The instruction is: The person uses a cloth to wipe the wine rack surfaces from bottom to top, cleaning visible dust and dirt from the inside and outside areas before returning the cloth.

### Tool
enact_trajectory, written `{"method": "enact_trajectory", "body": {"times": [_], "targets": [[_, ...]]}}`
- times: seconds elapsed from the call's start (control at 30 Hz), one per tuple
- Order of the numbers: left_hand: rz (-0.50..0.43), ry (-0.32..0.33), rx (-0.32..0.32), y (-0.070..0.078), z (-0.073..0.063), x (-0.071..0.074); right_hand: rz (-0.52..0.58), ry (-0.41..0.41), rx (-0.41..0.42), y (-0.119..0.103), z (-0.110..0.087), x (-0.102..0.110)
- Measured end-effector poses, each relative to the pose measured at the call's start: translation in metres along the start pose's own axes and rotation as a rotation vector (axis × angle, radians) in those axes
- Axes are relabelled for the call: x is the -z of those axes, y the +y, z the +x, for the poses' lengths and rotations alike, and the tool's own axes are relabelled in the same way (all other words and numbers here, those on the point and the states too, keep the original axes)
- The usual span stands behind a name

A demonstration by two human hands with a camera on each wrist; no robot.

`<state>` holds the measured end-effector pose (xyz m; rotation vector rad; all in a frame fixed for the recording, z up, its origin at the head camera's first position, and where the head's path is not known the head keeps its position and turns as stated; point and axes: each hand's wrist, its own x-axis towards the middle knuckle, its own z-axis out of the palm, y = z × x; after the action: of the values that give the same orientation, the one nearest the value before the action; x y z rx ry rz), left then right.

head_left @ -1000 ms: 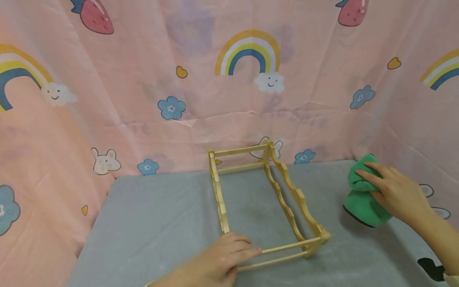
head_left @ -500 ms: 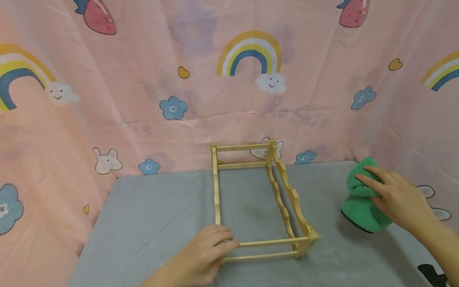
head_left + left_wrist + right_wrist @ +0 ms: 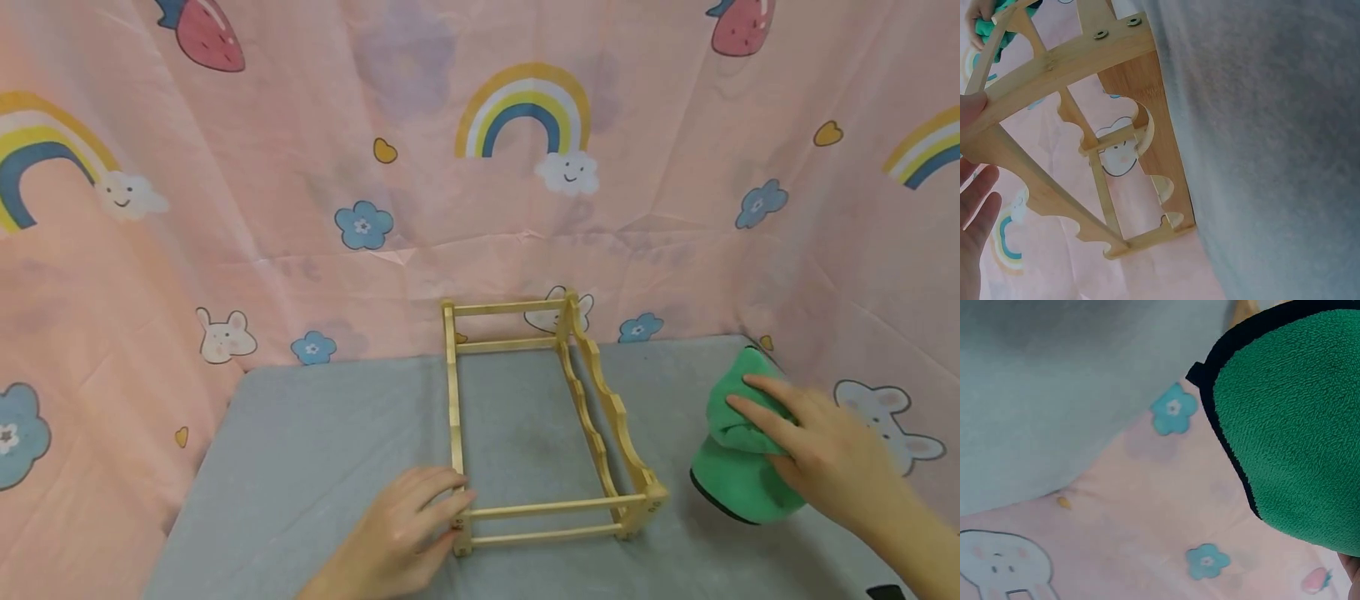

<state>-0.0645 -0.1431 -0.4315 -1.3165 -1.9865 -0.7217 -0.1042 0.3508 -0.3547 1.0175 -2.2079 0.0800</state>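
A light wooden rack (image 3: pixel 453 408) with wavy-edged side rails rests on the grey table cover. At its near left corner, my left hand (image 3: pixel 401 529) holds the frame. In the left wrist view the wooden corner (image 3: pixel 1079 65) passes between the thumb at the left edge and the fingers (image 3: pixel 982 194) below it. Over to the right, my right hand (image 3: pixel 832 450) grips a folded green cloth (image 3: pixel 750 479) with black edging, its lower part hanging down. Close up in the right wrist view, the cloth (image 3: pixel 1297 425) looks fluffy and hides most of that hand.
The grey-covered table (image 3: pixel 322 433) extends left and right of the rack. A pink printed curtain (image 3: pixel 292 167) surrounds its back and sides, close behind the rack's far end.
The rack's near end has swung left, and my left hand has shifted left with it to the corner. My right hand has brought the green cloth nearer and slightly left.
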Motion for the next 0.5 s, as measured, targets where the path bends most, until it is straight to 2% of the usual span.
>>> {"method": "enact_trajectory", "body": {"times": [0.1, 0.27, 0.5], "targets": [[-0.017, 0.006, 0.012, 0.0, -0.002, -0.001, 0.009, 0.016, 0.014, -0.013, 0.002, 0.005], [-0.035, 0.025, 0.011, 0.0, -0.003, -0.002, 0.027, 0.098, 0.056, -0.037, 0.008, 0.009], [-0.039, 0.036, 0.011, -0.001, -0.004, -0.003, 0.078, 0.224, 0.177, -0.066, 0.018, 0.015]]}}
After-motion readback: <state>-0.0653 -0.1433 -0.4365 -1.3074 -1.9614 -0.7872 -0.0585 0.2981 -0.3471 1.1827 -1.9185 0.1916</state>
